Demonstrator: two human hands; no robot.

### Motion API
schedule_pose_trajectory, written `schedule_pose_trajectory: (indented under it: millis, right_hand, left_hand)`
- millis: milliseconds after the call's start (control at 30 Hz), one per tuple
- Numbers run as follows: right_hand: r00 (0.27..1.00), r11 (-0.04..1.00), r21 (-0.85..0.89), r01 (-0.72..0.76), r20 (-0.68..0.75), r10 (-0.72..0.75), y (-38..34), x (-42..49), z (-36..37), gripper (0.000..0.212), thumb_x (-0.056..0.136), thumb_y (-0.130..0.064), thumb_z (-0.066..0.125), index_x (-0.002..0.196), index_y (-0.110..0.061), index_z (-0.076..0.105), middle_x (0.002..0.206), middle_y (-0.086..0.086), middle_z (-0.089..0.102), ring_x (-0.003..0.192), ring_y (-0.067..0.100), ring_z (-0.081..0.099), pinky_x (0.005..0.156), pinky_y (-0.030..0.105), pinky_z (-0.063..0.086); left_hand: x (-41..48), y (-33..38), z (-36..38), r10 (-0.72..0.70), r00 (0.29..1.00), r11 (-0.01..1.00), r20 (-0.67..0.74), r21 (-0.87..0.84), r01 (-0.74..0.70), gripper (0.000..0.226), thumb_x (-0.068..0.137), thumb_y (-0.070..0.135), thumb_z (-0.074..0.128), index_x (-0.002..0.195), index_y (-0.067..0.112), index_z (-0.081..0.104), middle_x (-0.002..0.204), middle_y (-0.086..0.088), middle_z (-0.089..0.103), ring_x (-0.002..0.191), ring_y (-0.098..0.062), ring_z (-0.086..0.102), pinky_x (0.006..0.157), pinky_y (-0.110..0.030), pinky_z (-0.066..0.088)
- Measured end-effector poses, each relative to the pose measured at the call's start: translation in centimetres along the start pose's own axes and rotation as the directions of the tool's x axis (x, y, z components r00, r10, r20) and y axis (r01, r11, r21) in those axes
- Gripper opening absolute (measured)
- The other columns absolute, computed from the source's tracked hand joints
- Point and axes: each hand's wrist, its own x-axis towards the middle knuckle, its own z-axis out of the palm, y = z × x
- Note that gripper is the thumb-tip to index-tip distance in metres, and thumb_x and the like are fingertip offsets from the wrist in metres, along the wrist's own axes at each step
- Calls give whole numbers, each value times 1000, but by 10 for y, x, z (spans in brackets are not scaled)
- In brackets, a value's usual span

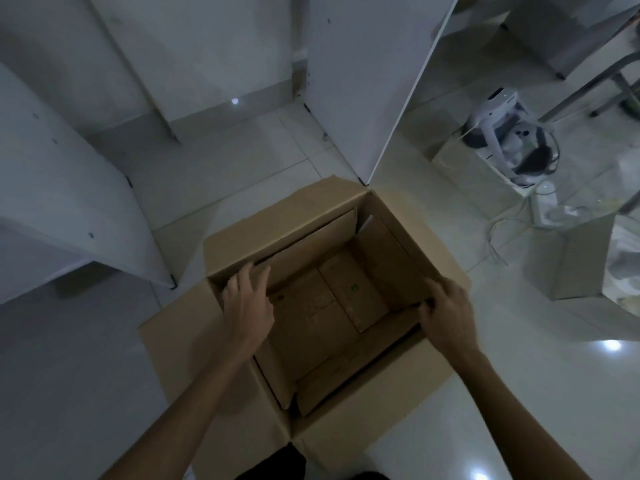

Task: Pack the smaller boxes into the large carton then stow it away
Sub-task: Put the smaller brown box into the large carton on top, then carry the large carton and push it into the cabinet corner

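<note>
A large brown carton [391, 244] stands open on the tiled floor right below me, its flaps spread outward. Inside, at the bottom, lie smaller brown boxes [353, 292] packed side by side. My left hand [247, 303] rests on the carton's left rim, fingers spread over the inner edge, holding nothing. My right hand [446, 306] grips the carton's right rim, fingers curled over the edge.
White cabinet panels [367, 84] stand behind the carton, another white panel [59, 188] at the left. A white fan [502, 133] and a power strip [545, 206] with cables lie at the right, beside another brown carton [581, 261].
</note>
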Motion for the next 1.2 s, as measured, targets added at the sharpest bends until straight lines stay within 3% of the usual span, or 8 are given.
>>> schedule_pose_trajectory:
  millis: [100,233,300,433,633,833,1033,1200]
  right_hand:
    - [990,990,21,-141,32,140,20,4,-2,56,88,-14,55,140,-6,36,141,27,40,126,45,40,103,53,36]
    - [986,981,122,-150,89,140,27,0,6,59,88,1,46,144,-10,29,138,25,45,110,45,52,83,47,47]
    - [987,982,115,-151,72,143,28,3,11,71,81,8,48,145,-12,28,134,24,49,104,46,57,77,45,48]
    - [996,993,81,-82,36,79,24,13,16,79,71,14,53,144,-9,32,125,26,56,93,46,61,69,45,50]
    - [996,993,82,88,13,-89,-4,43,20,80,70,17,49,144,-7,30,113,28,60,82,44,61,62,42,48]
    - [983,980,79,184,16,-185,-55,91,30,75,78,10,47,147,-11,25,116,25,60,85,42,60,63,37,43]
    - [989,986,79,145,-23,-143,-101,123,36,73,76,13,50,144,-6,31,106,28,61,72,41,58,56,32,34]
    - [974,971,78,225,-54,-222,-110,154,39,65,77,13,51,139,-4,40,100,29,64,65,41,59,54,35,42]
  left_hand:
    - [-23,-5,4,-224,974,968,-18,-123,220,83,77,13,66,146,11,20,153,-23,15,132,-41,24,105,-50,33]
    - [-46,-11,13,-405,913,891,44,-207,405,108,72,9,72,146,4,-7,154,-25,-1,140,-43,9,113,-50,22]
    - [-47,-14,17,-385,920,891,72,-231,391,116,69,2,76,145,1,-11,155,-25,-6,142,-42,8,113,-47,27]
    - [-31,-21,17,-337,941,892,33,-308,330,102,76,-9,65,145,1,-9,156,-21,-14,144,-36,-5,115,-40,26]
    - [21,-51,2,-309,949,906,-55,-320,277,99,77,-11,63,147,2,-5,157,-19,-7,145,-32,-3,118,-40,21]
    - [82,-88,-30,-304,947,914,-106,-312,259,102,75,-9,67,146,0,-6,158,-16,-1,146,-30,5,117,-32,9]
    - [64,-99,-26,-403,907,863,-119,-378,334,95,78,-9,61,146,0,-5,158,-18,6,142,-33,19,115,-38,23]
    - [66,-97,-13,-482,863,821,-153,-422,384,93,77,-12,61,146,-2,-1,157,-19,9,142,-35,16,116,-38,16]
